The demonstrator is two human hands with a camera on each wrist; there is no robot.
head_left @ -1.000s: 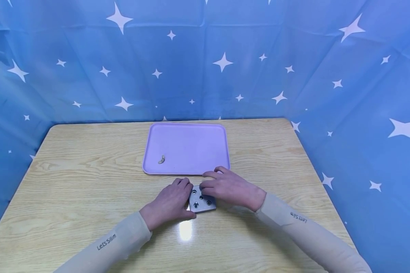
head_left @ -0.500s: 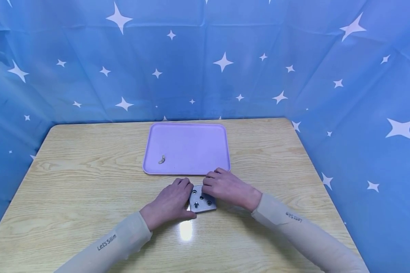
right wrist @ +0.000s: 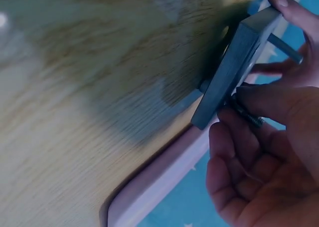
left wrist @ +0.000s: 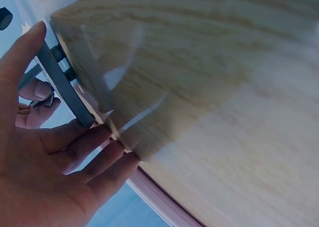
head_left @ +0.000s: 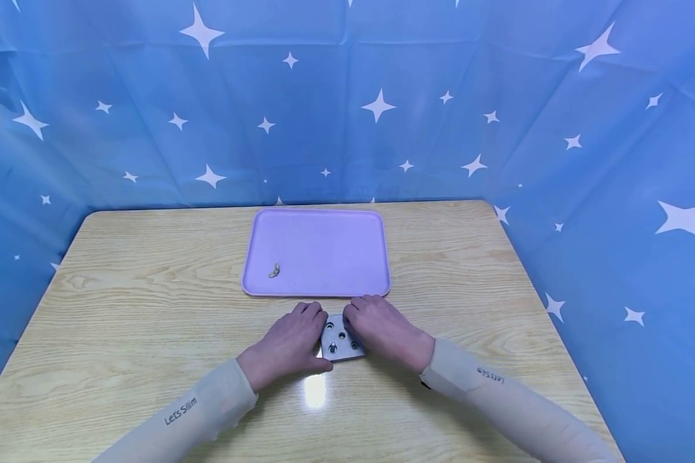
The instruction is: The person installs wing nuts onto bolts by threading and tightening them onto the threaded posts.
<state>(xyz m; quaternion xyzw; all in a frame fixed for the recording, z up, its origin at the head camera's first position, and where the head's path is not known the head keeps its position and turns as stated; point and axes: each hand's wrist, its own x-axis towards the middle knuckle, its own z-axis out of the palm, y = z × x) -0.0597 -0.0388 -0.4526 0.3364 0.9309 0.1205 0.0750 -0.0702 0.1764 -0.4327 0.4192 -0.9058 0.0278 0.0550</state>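
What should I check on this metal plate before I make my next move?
1. Metal plate gripped: ok, the left hand holds its edges.
2. Far bolt in the fingers: ok, the right hand pinches round it.
3. Far bolt fastened tight: cannot tell, the fingers partly hide it.
4. Near bolt fastened: not ok, its shaft sticks up with no nut showing.
5. Small metal hardware inside the tray: ok, near its left front corner.
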